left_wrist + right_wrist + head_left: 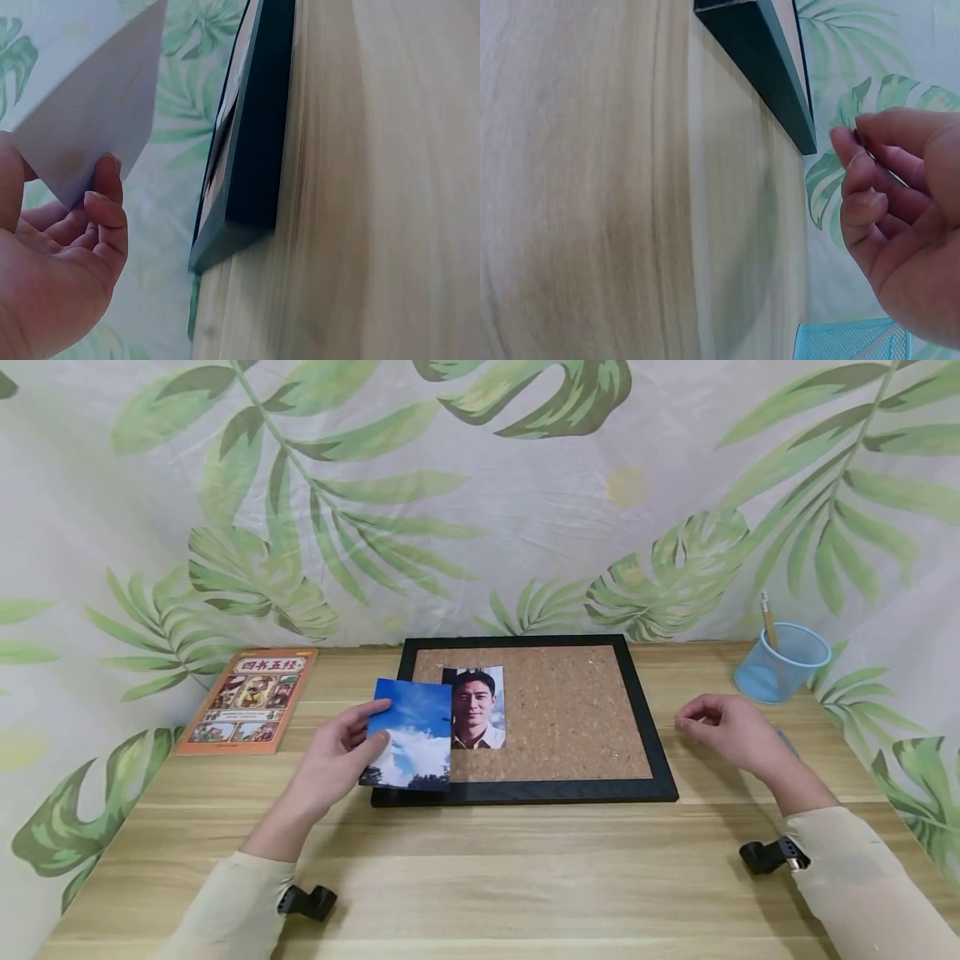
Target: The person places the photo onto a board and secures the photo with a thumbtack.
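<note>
Head view: left hand (330,768) fingers pinch sky photo (408,733); right hand (723,727) curled empty; cup (782,662) holds pencil (768,620).

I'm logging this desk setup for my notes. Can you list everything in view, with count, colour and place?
Cork board: one, brown cork in a black frame, flat at the table's middle.
Portrait photo: one, on the board's left part.
Sky photo: one, blue and white, over the board's left edge.
Book: one, orange, far left on the table.
Mesh cup: one, light blue, far right, holding a pencil.
Table: one, light wood.
Backdrop cloth: one, white with green leaves.
Left hand: grips the sky photo.
Right hand: fingers curled, right of the board.
</note>
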`<control>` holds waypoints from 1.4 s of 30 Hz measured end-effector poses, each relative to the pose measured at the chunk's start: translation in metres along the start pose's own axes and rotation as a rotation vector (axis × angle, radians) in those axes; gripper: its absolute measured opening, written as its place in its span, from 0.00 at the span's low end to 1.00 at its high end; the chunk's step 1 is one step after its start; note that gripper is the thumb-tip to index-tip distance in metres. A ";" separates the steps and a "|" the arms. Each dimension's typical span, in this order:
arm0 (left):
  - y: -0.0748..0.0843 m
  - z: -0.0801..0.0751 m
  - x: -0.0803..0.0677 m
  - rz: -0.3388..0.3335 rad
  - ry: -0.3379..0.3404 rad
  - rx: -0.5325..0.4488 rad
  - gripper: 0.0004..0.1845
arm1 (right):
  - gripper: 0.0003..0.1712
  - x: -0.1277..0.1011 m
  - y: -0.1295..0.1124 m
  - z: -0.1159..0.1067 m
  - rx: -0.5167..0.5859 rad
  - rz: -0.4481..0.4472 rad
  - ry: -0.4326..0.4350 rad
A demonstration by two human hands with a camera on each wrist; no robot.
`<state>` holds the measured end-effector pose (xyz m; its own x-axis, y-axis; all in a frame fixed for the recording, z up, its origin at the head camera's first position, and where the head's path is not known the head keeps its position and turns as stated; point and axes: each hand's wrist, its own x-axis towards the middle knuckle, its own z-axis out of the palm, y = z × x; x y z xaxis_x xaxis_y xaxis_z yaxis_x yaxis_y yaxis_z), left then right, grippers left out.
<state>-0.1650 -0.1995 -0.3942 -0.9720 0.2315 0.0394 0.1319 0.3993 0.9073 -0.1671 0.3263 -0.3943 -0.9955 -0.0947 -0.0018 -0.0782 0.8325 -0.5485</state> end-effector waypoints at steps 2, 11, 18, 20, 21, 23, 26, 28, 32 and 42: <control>0.007 0.008 0.004 0.008 -0.012 -0.017 0.25 | 0.15 -0.001 -0.001 -0.001 0.014 0.000 -0.002; 0.018 0.052 0.031 0.084 -0.053 0.040 0.24 | 0.16 0.002 -0.002 0.003 0.115 -0.018 0.020; 0.029 0.088 0.054 0.107 -0.120 0.071 0.24 | 0.15 0.009 -0.004 0.010 0.185 -0.045 0.051; 0.032 0.097 0.060 0.100 -0.135 0.069 0.25 | 0.16 0.011 -0.006 0.011 0.214 -0.033 0.042; 0.033 0.101 0.062 0.098 -0.137 0.069 0.25 | 0.17 0.011 -0.007 0.012 0.233 -0.026 0.036; 0.036 0.108 0.067 0.089 -0.141 0.067 0.26 | 0.19 0.013 -0.009 0.013 0.265 -0.006 0.022; 0.038 0.118 0.075 0.080 -0.152 0.062 0.26 | 0.22 0.016 -0.013 0.015 0.312 0.024 -0.013; 0.039 0.123 0.080 0.063 -0.164 0.053 0.27 | 0.23 0.017 -0.015 0.016 0.333 0.037 -0.036; 0.041 0.134 0.088 0.024 -0.189 0.057 0.29 | 0.21 0.022 -0.019 0.019 0.384 0.028 -0.077; 0.048 0.152 0.107 0.004 -0.221 0.144 0.32 | 0.15 0.036 -0.035 0.028 0.399 0.022 -0.098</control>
<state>-0.2336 -0.0206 -0.4105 -0.9073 0.4155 -0.0641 0.1773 0.5163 0.8378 -0.1991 0.2785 -0.3987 -0.9854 -0.1468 -0.0862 -0.0109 0.5596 -0.8287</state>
